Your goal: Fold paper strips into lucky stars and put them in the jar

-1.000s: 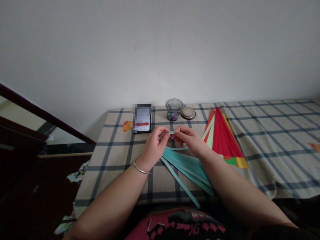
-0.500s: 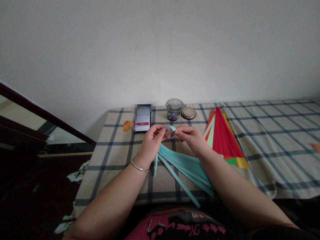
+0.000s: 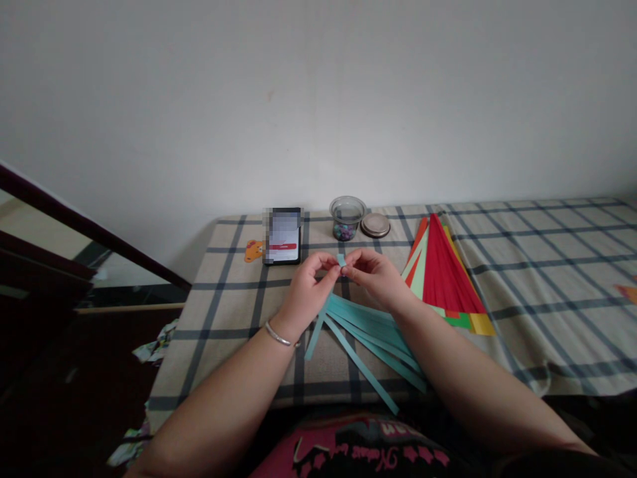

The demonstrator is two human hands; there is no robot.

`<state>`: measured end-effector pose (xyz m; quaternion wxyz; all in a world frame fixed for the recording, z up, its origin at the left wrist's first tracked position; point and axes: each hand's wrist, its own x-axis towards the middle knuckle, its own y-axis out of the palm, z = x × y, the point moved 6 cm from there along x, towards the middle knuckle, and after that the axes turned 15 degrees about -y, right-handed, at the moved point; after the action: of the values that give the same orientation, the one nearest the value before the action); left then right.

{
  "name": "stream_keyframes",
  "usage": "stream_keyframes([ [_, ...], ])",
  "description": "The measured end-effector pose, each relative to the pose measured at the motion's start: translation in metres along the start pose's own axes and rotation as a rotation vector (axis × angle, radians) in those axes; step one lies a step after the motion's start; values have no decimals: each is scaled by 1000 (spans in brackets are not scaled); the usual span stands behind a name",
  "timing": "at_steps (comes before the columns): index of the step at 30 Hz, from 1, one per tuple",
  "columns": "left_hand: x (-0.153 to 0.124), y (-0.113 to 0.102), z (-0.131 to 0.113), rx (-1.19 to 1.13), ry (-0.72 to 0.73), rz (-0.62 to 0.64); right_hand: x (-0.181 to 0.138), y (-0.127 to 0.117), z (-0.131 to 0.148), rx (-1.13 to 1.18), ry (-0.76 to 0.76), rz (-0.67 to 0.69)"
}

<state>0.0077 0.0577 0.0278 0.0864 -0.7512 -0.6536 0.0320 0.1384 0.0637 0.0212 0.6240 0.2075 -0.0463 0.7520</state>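
Observation:
Between my fingertips a light blue paper strip [image 3: 341, 259] is bent, with a short piece standing up at the top. My left hand [image 3: 314, 282] pinches it from the left, thumb and fingers closed. From the right, my right hand [image 3: 374, 273] pinches the same strip, its fingertips touching those of the left. A length of pale blue strip hangs below my left hand. Under my hands and right forearm, a fan of light blue paper strips [image 3: 371, 325] lies on the checked cloth [image 3: 233, 332]. The exact fold is partly hidden by my fingers.
A phone [image 3: 284, 242] leans at the back left beside an orange bear sticker [image 3: 253, 250]. Behind my hands stand a clear cup [image 3: 347, 216] with small coloured pieces and its round lid [image 3: 375, 225]. Red and other coloured strips [image 3: 448, 272] lie to the right.
My hands have come together, fingertips now touching. The arched blue strip between them has become a small tight bend. Its hanging end has swung slightly.

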Motion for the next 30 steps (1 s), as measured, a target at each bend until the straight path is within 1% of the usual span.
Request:
stream_keyframes([
  [3,0,-1,-2,14,15,-23,0,0,1,-1,0,1],
  [9,0,-1,2,21,-1,-68,0,-2,1,-25,6,-15],
  [16,0,0,2,-43,2,-41,0,-2,1,-44,-12,-24],
  [23,-2,-1,-4,83,66,-66,0,-2,2,-36,-23,-43],
  [27,-4,-3,-6,133,55,-97,0,-1,3,-22,-22,-50],
  [30,-4,-3,-6,187,34,-91,0,0,4,-27,-30,-45],
])
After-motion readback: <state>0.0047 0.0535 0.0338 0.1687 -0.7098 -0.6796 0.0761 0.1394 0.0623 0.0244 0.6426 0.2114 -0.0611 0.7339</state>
